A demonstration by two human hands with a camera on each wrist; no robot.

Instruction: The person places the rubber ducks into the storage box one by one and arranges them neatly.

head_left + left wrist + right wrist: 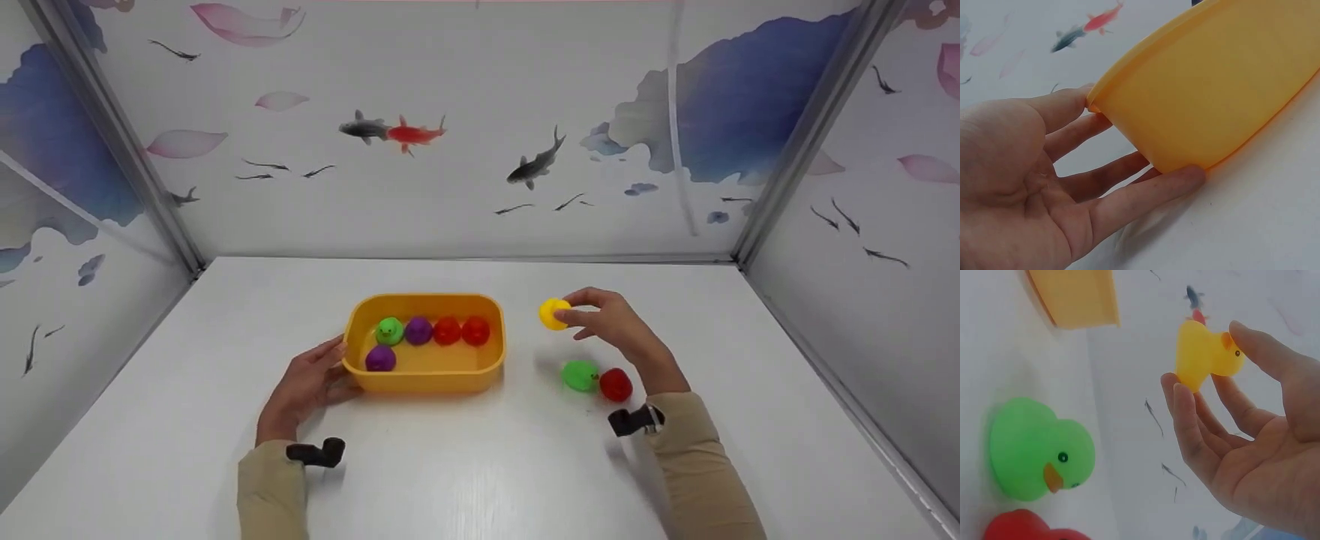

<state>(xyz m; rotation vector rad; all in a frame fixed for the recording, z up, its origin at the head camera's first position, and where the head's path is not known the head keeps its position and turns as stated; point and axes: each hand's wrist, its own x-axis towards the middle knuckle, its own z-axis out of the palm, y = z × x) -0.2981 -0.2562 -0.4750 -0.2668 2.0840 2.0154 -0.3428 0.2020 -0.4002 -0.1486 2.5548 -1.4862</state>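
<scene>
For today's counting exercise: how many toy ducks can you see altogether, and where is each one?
8. Five sit in the yellow tub: green, purple, two red, purple. The right hand pinches a yellow duck. Green and red lie on the table.

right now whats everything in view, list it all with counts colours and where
tub: 1, yellow-orange, table centre-left
ducks in tub: 5; green, purple, two red along the far side, purple near left
yellow duck: 1, held above table, right of tub
green duck: 1, on table near right wrist
red duck: 1, beside green one
table: 1, white
walls: white, fish prints
left hand: open, fingers against tub's left end
right hand: grip pinches yellow duck
</scene>
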